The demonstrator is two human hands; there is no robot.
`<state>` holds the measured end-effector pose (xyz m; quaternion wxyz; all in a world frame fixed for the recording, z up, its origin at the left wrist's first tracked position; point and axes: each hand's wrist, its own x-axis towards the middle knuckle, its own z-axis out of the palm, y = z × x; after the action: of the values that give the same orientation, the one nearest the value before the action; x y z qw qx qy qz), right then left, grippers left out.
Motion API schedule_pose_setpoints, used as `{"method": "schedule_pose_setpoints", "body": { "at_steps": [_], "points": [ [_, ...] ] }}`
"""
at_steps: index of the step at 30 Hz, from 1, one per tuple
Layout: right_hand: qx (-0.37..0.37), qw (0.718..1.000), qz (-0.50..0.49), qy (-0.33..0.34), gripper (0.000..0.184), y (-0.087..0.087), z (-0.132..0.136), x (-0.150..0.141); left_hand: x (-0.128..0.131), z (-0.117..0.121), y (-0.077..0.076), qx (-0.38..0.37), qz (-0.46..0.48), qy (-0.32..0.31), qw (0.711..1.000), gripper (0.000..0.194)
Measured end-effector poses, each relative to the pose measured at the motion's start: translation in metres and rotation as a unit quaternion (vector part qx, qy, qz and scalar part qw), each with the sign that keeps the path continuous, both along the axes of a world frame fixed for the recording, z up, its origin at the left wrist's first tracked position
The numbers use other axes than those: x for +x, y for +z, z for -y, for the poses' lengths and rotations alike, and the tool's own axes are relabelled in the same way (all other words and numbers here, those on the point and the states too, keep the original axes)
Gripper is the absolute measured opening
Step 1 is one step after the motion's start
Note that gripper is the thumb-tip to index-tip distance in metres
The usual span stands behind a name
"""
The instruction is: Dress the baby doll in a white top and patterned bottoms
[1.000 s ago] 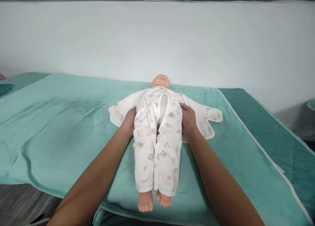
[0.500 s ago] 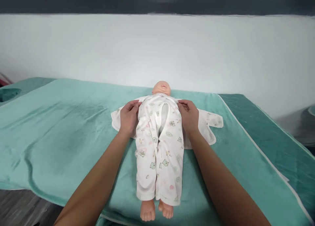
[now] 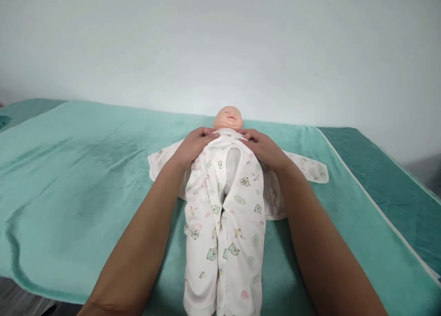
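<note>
Doll [image 3: 228,118] lying along the frame's centre. Since the preceding view, the left hand [image 3: 196,145] and right hand [image 3: 264,148] have moved up to the printed trousers' [image 3: 208,205] top, where handling now centres; fingers partly curled, I cannot tell whether gripping cloth.

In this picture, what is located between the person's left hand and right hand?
In the head view, the upper part of the printed white trousers lies between the left hand and the right hand, below the doll's head.
</note>
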<state>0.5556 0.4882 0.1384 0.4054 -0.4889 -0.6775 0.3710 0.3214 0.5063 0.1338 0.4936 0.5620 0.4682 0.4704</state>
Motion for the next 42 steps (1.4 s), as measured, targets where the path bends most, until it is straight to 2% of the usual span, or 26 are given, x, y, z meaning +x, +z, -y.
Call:
{"method": "schedule_pose_setpoints", "body": {
  "at_steps": [2,4,7,10,12,16,24,27,32,38,42],
  "points": [
    [0.013,1.0,0.001,-0.005,0.033,-0.002,-0.005,0.0,0.001,-0.001,-0.001,0.007,0.016,-0.019,1.0,0.031],
    [0.039,0.998,0.01,-0.043,0.031,-0.007,-0.012,-0.003,0.003,-0.004,-0.003,0.017,0.037,-0.028,0.999,0.026],
    [0.07,0.988,0.042,-0.131,0.028,-0.015,-0.023,-0.008,0.005,-0.012,-0.006,0.034,0.032,0.017,0.999,0.021],
    [0.071,0.983,0.047,-0.165,0.028,-0.02,-0.027,-0.013,0.006,-0.017,-0.009,0.052,-0.018,0.085,0.995,0.018],
    [0.068,0.985,0.018,-0.158,0.028,-0.022,-0.024,-0.015,0.007,-0.019,-0.011,0.062,-0.038,0.097,0.993,0.016],
    [0.071,0.989,-0.038,-0.122,0.021,-0.024,-0.012,-0.014,0.006,-0.016,-0.014,0.051,-0.032,0.071,0.996,0.015],
    [0.078,0.994,-0.025,-0.066,0.03,-0.024,0.0,-0.01,0.003,-0.004,-0.01,-0.005,0.026,0.01,1.0,0.016],
    [0.08,0.995,-0.011,-0.066,0.031,-0.022,0.0,-0.01,0.002,-0.006,-0.009,-0.008,0.017,0.041,0.999,0.015],
    [0.084,0.994,0.003,-0.062,0.033,-0.017,0.004,-0.012,0.003,-0.014,-0.012,0.032,-0.045,0.104,0.993,0.013],
    [0.059,0.998,-0.03,0.007,0.046,-0.013,0.015,-0.016,0.004,-0.012,-0.015,0.05,-0.017,0.081,0.995,0.01],
    [0.047,0.998,-0.029,0.02,0.054,-0.012,0.021,-0.02,0.002,-0.008,-0.015,0.061,0.0,0.045,0.997,0.011]
  ]
}}
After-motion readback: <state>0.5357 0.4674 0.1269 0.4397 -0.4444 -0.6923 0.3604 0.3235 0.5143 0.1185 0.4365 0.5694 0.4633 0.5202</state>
